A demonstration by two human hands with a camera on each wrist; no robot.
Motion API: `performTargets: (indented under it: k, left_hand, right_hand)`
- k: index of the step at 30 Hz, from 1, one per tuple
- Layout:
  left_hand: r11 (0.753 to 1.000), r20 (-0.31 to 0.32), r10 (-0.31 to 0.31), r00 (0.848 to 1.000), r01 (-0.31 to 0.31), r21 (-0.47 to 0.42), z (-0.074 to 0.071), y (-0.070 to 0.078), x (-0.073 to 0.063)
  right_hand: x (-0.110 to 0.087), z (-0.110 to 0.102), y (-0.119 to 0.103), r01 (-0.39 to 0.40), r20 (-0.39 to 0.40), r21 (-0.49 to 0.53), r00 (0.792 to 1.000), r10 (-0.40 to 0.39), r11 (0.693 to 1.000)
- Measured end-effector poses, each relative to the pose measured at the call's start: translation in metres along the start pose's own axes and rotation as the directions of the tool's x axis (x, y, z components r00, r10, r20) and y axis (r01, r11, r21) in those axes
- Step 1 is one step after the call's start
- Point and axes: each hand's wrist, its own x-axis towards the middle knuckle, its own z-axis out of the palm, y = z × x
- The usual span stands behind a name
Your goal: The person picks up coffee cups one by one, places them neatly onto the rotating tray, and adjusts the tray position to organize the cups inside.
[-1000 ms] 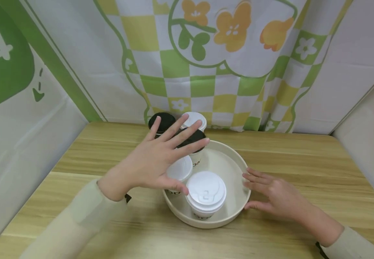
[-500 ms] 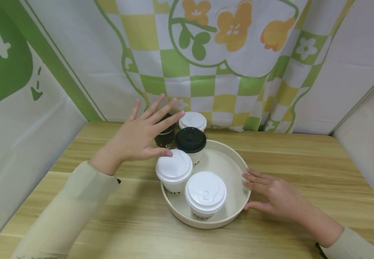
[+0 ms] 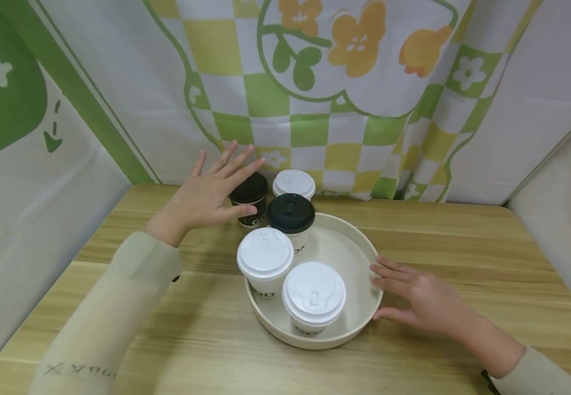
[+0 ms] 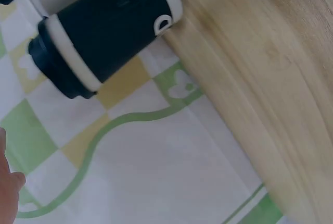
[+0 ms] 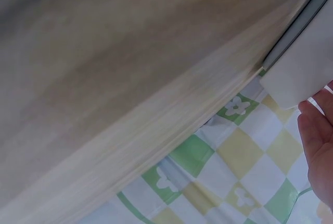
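Note:
My left hand (image 3: 203, 192), fingers spread and straight, hovers just left of a dark paper coffee cup with a black lid (image 3: 250, 189). In the left wrist view that dark cup (image 4: 112, 31) stands on the table, with part of the hand at the left edge. My right hand (image 3: 425, 299) rests its straight fingertips on the right rim of a round cream tray (image 3: 359, 323). On the tray are a cup with a black lid (image 3: 291, 214) and two white-lidded cups, one at left (image 3: 265, 252) and one in front (image 3: 314, 293).
Behind the tray, beside the dark cup, stands another white-lidded cup (image 3: 294, 184). A green and yellow checked curtain (image 3: 310, 131) hangs along the back edge of the wooden table (image 3: 463, 247). Pale cloth walls close in both sides.
My left hand has moved left and back from over the cups to beside the dark cup, uncovering those on the tray. The right hand and tray have stayed put.

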Motion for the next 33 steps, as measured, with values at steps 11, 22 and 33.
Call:
performTargets:
  k: [11,22,33]
  left_hand:
    - [0.998,0.074,-0.055,0.996,0.057,-0.017,0.024,-0.017,0.012]
    - [0.995,0.122,-0.097,0.988,0.1,-0.022,0.038,-0.024,0.023]
    - [0.993,0.112,-0.088,0.99,0.095,-0.065,0.048,-0.029,0.03]
  right_hand:
    - [-0.001,0.0,0.0,-0.003,0.02,-0.001,1.0,0.003,1.0]
    - [-0.001,0.001,0.001,-0.006,0.018,-0.009,1.0,0.006,1.0]
    - [-0.002,0.0,0.001,-0.012,0.019,-0.017,1.0,0.012,1.0]
